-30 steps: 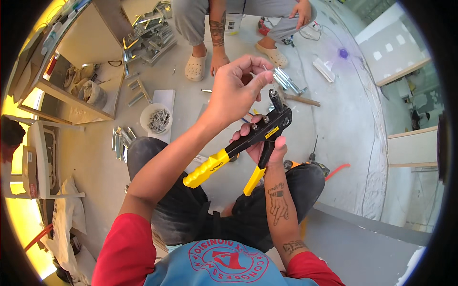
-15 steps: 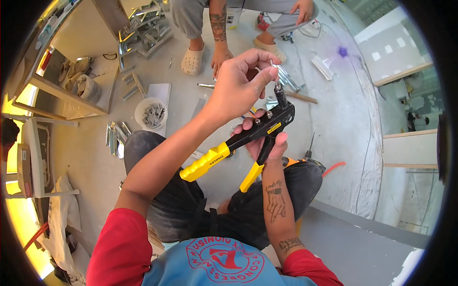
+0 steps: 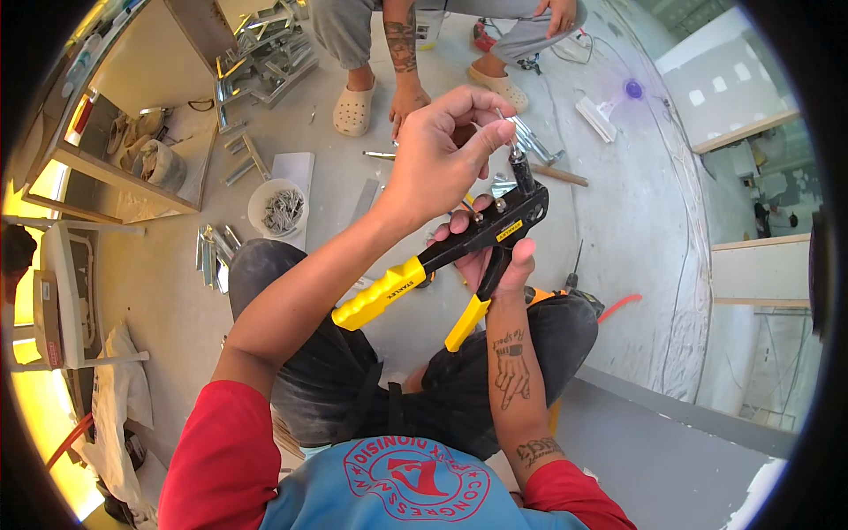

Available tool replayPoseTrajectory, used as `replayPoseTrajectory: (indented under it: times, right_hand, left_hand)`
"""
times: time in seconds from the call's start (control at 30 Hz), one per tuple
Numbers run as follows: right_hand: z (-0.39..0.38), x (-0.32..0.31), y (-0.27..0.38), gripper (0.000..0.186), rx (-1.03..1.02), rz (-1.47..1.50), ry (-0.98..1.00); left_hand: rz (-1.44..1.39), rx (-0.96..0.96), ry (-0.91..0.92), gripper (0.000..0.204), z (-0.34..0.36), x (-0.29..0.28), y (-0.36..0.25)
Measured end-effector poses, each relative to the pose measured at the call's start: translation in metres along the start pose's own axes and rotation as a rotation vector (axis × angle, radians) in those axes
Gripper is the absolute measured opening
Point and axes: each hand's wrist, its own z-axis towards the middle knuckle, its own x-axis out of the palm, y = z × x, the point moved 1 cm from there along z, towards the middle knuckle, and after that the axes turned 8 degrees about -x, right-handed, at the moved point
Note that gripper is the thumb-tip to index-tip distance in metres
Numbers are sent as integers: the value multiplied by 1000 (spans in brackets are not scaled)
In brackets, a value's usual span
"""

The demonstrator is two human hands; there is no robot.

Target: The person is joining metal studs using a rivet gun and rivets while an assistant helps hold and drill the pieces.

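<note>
Your left hand has been drawing in over the nose of the rivet gun since a moment ago; its grip is pinching shut on a thin rivet, poised just above the tool's black tip; your right hand is wrapping closed around the gun's body, below that pinch; the yellow handles are spreading open toward your lap; beyond the grip, a white bowl of rivets is sitting on the floor.
</note>
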Motion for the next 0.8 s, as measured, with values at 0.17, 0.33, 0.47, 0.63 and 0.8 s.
replayPoseTrajectory:
  times: [0.17, 0.33, 0.47, 0.63, 0.8]
  right_hand:
    - [2, -2, 2, 75, -44, -27, 1]
    - [2, 0, 19, 73, -156, -69, 10]
    - [1, 2, 47, 74, -350, -175, 40]
    - [0, 0, 66, 71, -514, -191, -107]
    - [-2, -27, 61, 53, -478, -327, -388]
  left_hand:
    - [461, 167, 26, 35, -5, 3, -9]
    - [610, 188, 77, 56, -12, 2, -12]
    - [898, -342, 601, 79, -24, -5, -47]
    - [1115, -46, 494, 97, -60, 27, -19]
    - [1433, -33, 333, 120, -59, 40, 28]
